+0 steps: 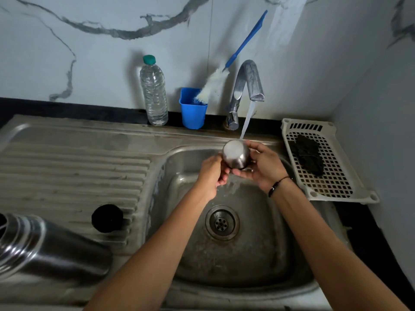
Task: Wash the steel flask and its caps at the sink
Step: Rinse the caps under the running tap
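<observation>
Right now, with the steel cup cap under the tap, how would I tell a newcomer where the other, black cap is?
Start at the ribbed draining board left of the sink basin. Near its front edge, beside the basin's rim, sits the black cap, just right of the steel flask lying on its side. It is the only small, round, matte black thing there; everything around it is shiny steel.

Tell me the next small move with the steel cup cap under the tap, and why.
Probably tip the steel cap over the sink basin to pour it out. Both the left hand and the right hand hold it under the tap, its mouth looks brim-full with the water stream running in, and the black cap and flask still wait on the drainboard.
</observation>
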A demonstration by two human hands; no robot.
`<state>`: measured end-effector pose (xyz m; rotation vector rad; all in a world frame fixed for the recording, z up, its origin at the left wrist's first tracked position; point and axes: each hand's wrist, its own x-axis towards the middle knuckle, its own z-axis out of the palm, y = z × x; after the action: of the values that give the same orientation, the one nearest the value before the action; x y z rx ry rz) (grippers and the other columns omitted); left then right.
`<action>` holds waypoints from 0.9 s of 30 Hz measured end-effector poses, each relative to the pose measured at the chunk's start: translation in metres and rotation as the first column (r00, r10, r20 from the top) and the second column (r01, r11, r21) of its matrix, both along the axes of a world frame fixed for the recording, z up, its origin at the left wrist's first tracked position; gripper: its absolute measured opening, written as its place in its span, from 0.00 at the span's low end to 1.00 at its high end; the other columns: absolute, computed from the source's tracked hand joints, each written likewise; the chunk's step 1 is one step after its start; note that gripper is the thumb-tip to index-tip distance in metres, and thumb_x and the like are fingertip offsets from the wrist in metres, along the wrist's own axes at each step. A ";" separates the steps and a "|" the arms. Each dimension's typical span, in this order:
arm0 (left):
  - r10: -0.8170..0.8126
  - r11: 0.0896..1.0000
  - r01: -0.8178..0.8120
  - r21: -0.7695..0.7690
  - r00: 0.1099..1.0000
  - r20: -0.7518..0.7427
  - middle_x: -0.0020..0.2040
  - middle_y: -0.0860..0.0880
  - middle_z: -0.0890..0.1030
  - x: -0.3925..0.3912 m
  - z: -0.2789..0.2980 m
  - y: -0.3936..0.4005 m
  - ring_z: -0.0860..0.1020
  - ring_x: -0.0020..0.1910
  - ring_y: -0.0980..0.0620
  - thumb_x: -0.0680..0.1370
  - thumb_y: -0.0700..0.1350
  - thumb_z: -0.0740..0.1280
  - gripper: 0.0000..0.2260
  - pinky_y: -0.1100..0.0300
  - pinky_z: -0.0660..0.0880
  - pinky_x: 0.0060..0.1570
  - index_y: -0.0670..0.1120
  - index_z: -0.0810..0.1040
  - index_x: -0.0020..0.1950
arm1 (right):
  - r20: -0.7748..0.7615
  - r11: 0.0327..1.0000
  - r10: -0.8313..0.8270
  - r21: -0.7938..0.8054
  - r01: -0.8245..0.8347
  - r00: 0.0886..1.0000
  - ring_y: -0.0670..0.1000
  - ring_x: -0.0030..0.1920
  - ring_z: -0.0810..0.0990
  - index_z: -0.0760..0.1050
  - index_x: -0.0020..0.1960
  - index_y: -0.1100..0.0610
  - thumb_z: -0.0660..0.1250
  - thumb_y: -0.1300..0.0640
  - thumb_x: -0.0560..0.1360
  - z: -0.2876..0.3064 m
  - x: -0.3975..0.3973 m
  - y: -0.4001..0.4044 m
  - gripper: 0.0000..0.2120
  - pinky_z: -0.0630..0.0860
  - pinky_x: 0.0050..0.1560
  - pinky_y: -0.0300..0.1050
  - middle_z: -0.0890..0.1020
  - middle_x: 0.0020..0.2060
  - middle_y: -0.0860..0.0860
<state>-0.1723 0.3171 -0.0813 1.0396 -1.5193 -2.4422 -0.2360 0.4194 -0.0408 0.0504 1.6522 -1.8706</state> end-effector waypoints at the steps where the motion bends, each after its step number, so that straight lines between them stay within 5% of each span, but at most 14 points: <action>1: -0.005 1.000 0.005 -0.016 1.000 0.008 0.27 0.49 0.71 0.001 0.001 -0.002 0.65 0.21 0.56 0.83 0.46 0.56 0.12 0.64 0.59 0.21 0.44 0.74 0.44 | 0.030 0.999 0.025 -0.021 -0.024 0.999 0.58 0.47 0.80 0.76 0.50 0.55 0.51 0.68 0.80 0.000 -0.002 0.001 0.16 0.82 0.38 0.51 0.78 0.52 0.59; 4: 0.021 1.000 -0.021 -0.009 0.999 0.026 0.27 0.49 0.69 0.003 0.004 -0.007 0.63 0.20 0.56 0.83 0.46 0.56 0.12 0.64 0.57 0.19 0.44 0.72 0.44 | -0.012 0.986 0.166 -0.011 -0.166 0.986 0.53 0.45 0.81 0.75 0.55 0.58 0.57 0.71 0.76 0.002 -0.004 0.005 0.14 0.81 0.43 0.47 0.79 0.50 0.58; 7: 0.023 0.999 -0.023 -0.026 0.999 0.023 0.26 0.50 0.69 0.005 0.009 -0.007 0.63 0.19 0.57 0.83 0.47 0.57 0.12 0.65 0.57 0.19 0.44 0.72 0.43 | -0.179 0.926 0.350 0.212 -0.311 0.920 0.53 0.48 0.80 0.69 0.63 0.56 0.67 0.69 0.72 0.004 -0.003 0.005 0.22 0.80 0.45 0.46 0.78 0.53 0.54; 10: -0.016 0.998 0.018 -0.064 1.000 0.019 0.28 0.50 0.70 0.003 0.017 -0.001 0.65 0.22 0.57 0.83 0.48 0.58 0.13 0.65 0.59 0.22 0.45 0.73 0.42 | -0.336 0.831 0.453 0.494 -0.255 0.826 0.51 0.46 0.79 0.63 0.62 0.51 0.73 0.63 0.69 0.006 -0.004 0.000 0.27 0.80 0.42 0.46 0.75 0.49 0.49; 13: -0.032 0.995 0.035 -0.094 0.999 0.030 0.28 0.49 0.71 0.007 0.020 0.001 0.65 0.23 0.56 0.83 0.48 0.57 0.13 0.64 0.59 0.23 0.45 0.73 0.41 | -0.395 0.751 0.518 0.635 -0.182 0.759 0.52 0.50 0.79 0.66 0.62 0.53 0.76 0.55 0.66 0.008 -0.009 -0.001 0.29 0.79 0.51 0.50 0.78 0.51 0.51; 17: -0.034 0.981 0.046 -0.191 0.997 0.066 0.29 0.48 0.72 0.025 0.009 -0.007 0.67 0.23 0.55 0.82 0.44 0.57 0.13 0.64 0.61 0.22 0.43 0.73 0.40 | -0.370 0.592 0.699 0.780 -0.205 0.613 0.49 0.47 0.77 0.69 0.59 0.54 0.76 0.52 0.66 0.020 -0.002 0.003 0.25 0.73 0.40 0.38 0.78 0.48 0.49; 19: 0.015 0.977 0.003 -0.215 0.996 0.083 0.30 0.48 0.73 0.037 -0.001 -0.012 0.68 0.23 0.55 0.81 0.41 0.58 0.11 0.65 0.61 0.21 0.44 0.73 0.40 | -0.396 0.603 0.725 0.760 -0.242 0.564 0.50 0.47 0.78 0.71 0.57 0.54 0.76 0.54 0.65 0.025 0.003 0.001 0.24 0.75 0.44 0.42 0.78 0.48 0.50; 23: 0.170 0.956 -0.137 -0.258 0.979 0.109 0.31 0.49 0.73 0.067 -0.014 -0.018 0.68 0.24 0.55 0.79 0.35 0.59 0.10 0.64 0.63 0.23 0.44 0.72 0.40 | -0.208 0.801 0.574 0.344 -0.490 0.792 0.51 0.43 0.78 0.75 0.51 0.54 0.75 0.58 0.65 0.012 0.018 -0.009 0.17 0.77 0.37 0.43 0.79 0.43 0.52; 27: 0.299 0.906 -0.240 -0.349 0.946 0.125 0.37 0.47 0.74 0.096 -0.018 -0.025 0.71 0.33 0.50 0.78 0.36 0.58 0.10 0.59 0.69 0.34 0.48 0.71 0.40 | -0.108 0.442 0.737 0.825 -0.353 0.668 0.52 0.44 0.78 0.77 0.51 0.61 0.76 0.54 0.66 -0.028 0.043 -0.032 0.17 0.78 0.45 0.48 0.79 0.44 0.55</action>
<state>-0.0758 0.2918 -0.0995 1.3186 -1.6311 -1.8737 -0.1931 0.3878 -0.0687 -0.5993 2.2990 -0.5765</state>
